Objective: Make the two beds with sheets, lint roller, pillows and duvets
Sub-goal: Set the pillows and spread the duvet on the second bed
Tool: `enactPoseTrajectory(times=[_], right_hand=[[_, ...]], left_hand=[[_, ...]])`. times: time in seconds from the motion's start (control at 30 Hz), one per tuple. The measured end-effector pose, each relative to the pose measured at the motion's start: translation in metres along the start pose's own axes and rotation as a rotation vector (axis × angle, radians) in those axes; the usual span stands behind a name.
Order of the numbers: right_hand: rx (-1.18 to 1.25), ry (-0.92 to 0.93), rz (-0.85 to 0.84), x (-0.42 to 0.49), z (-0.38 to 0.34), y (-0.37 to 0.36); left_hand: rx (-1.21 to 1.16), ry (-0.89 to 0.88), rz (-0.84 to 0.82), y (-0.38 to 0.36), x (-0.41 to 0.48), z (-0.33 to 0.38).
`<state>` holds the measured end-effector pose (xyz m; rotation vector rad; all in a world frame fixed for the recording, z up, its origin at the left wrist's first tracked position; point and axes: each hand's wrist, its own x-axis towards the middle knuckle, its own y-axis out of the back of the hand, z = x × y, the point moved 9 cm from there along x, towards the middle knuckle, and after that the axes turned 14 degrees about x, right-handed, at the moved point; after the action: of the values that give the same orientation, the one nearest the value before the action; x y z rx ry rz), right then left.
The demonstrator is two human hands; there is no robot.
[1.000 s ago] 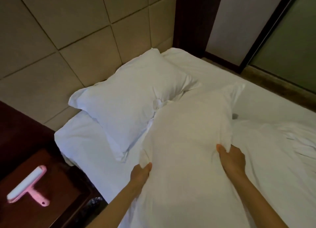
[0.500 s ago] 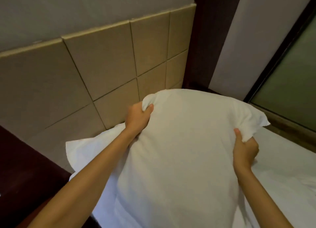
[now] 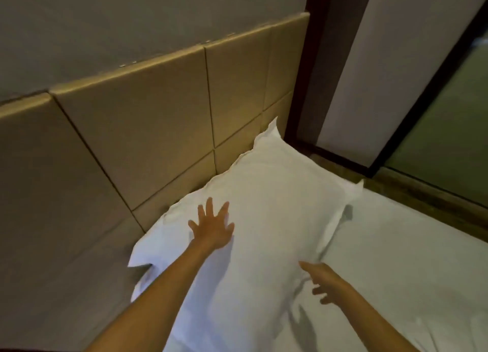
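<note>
A white pillow (image 3: 274,206) lies at the head of the bed against the tan padded headboard (image 3: 148,129). It lies over a second pillow, whose corner (image 3: 140,259) pokes out at the left. My left hand (image 3: 212,227) rests flat on the top pillow with its fingers spread. My right hand (image 3: 323,281) hovers over the pillow's lower right edge, fingers loose and holding nothing. The white sheet (image 3: 390,267) covers the mattress to the right.
A dark wooden post (image 3: 303,87) and a dark-framed glass partition (image 3: 449,129) stand past the head corner of the bed. A wooden ledge (image 3: 422,195) runs along the bed's far side.
Both hands carried the pillow up, set it down on the other pillow at the headboard and let go. My left hand now lies flat on it.
</note>
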<state>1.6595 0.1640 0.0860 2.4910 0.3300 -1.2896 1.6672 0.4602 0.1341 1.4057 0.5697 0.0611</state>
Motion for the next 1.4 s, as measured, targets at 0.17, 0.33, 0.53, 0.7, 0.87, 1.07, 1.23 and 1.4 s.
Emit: enactPoseTrajectory(times=[0.17, 0.33, 0.53, 0.7, 0.87, 1.07, 1.23, 1.4], right_hand=[[-0.138, -0.039, -0.116, 0.003, 0.044, -0.020], [-0.151, 0.033, -0.044, -0.015, 0.066, 0.010], [-0.076, 0.061, 0.005, -0.053, 0.103, 0.071], [-0.265, 0.087, 0.074, -0.038, 0.139, 0.090], [-0.185, 0.160, -0.082, 0.000, 0.142, 0.016], [0.144, 0.283, -0.170, -0.002, 0.081, -0.046], [0.136, 0.267, -0.210, 0.009, 0.081, -0.082], [-0.098, 0.264, -0.187, 0.009, 0.084, -0.093]], left_hand=[[0.076, 0.016, -0.092, -0.088, -0.005, -0.017], [0.026, 0.102, -0.138, -0.098, -0.017, -0.023], [-0.714, 0.666, 0.000, -0.101, -0.089, -0.030], [-1.219, 0.945, -0.165, -0.178, -0.116, -0.032], [-1.304, 0.923, 0.169, -0.147, -0.090, -0.061], [-1.307, 0.673, 0.318, -0.120, -0.117, -0.084], [-1.368, 0.837, 0.175, -0.184, -0.144, -0.120], [-0.874, 0.976, -0.017, -0.207, -0.157, -0.145]])
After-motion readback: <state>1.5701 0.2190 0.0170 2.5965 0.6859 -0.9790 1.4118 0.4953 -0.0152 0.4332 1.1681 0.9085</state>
